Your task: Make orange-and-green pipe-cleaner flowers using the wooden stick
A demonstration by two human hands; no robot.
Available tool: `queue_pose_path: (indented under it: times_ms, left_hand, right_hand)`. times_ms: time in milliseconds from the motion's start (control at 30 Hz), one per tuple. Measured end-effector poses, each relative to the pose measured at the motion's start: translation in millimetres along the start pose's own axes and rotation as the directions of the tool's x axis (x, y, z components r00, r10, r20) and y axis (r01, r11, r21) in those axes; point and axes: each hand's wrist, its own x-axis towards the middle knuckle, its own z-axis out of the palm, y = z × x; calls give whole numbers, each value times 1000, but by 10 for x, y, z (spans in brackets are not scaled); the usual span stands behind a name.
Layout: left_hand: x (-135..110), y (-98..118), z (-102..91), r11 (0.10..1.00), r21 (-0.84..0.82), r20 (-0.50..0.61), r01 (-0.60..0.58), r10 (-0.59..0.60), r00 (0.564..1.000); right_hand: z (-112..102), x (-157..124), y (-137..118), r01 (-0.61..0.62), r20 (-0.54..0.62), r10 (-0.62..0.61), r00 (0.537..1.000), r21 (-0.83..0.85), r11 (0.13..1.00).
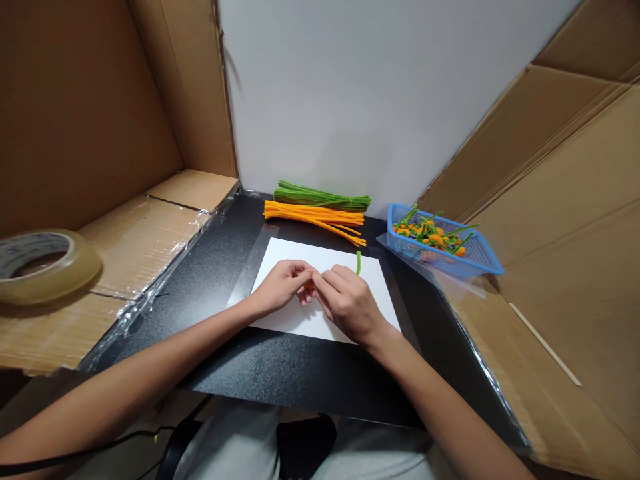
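Observation:
My left hand (286,287) and my right hand (351,301) meet above a white sheet of paper (285,325). Between their fingertips, both pinch a small orange pipe cleaner (311,283), mostly hidden by the fingers. Just behind my right hand a short green pipe cleaner (359,262) sticks up into view; whether it lies on the paper or is held, I cannot tell. Past the paper's far edge lies a bundle of orange pipe cleaners (315,213), with a bundle of green pipe cleaners (320,196) behind it.
At the back right, a blue basket (445,263) holds several orange and green pipe cleaner pieces. A roll of clear tape (80,270) rests on cardboard at the left. On the right cardboard lies a thin wooden stick (545,343). Cardboard walls flank the black table (240,370).

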Motion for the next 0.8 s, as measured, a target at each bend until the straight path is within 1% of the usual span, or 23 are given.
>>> queue_pose_path:
  times_ms: [100, 200, 300, 367, 467, 533, 567, 633, 700, 733, 767, 800]
  left_hand:
    - [-3, 1, -11, 999, -32, 24, 25, -25, 999]
    - [-18, 5, -28, 999, -14, -15, 36, -36, 999]
    - [-32, 19, -47, 997, 78, -78, 4, 2, 997]
    - [-39, 35, -52, 990, 139, -87, -25, 37, 995]
    - [-49, 59, -47, 984, 179, -86, -8, 24, 996]
    - [-63, 67, -37, 974, 228, -106, -1, 26, 994]
    - [-71, 66, -30, 962, 272, -129, -13, 50, 990]
    - [-86, 53, -16, 931, 360, -184, -64, 137, 973]
    - [-88, 30, -3, 921, 374, -232, -104, 202, 952]
    - [-81, 20, 2, 936, 335, -262, -111, 205, 943]
    - [-70, 13, 7, 959, 265, -299, -106, 186, 936]
    - [-55, 11, 9, 982, 170, -344, -88, 142, 928]
  right_hand:
    - [1, -9, 16, 11, -3, -11, 1000, 15, 1000]
    - [-5, -13, 43, 10, -27, -10, 1000, 2, 1000]
    - [-14, -9, 65, -2, -36, 1, 999, -22, 1000]
    - [-19, -5, 72, -7, -23, 6, 1000, -29, 1000]
    - [-16, -4, 76, 9, 1, -9, 1000, -48, 999]
    - [-8, -7, 78, 31, 18, -30, 999, -59, 998]
    - [-4, -11, 79, 42, 26, -40, 999, -65, 997]
    - [-8, -18, 80, 53, 20, -51, 998, -80, 995]
    - [-36, -26, 81, 20, -63, -26, 998, -98, 995]
    - [-59, -29, 81, -23, -140, 8, 990, -105, 994]
    - [-86, -30, 81, -81, -233, 54, 971, -106, 991]
    - [-113, -30, 81, -150, -326, 111, 939, -96, 984]
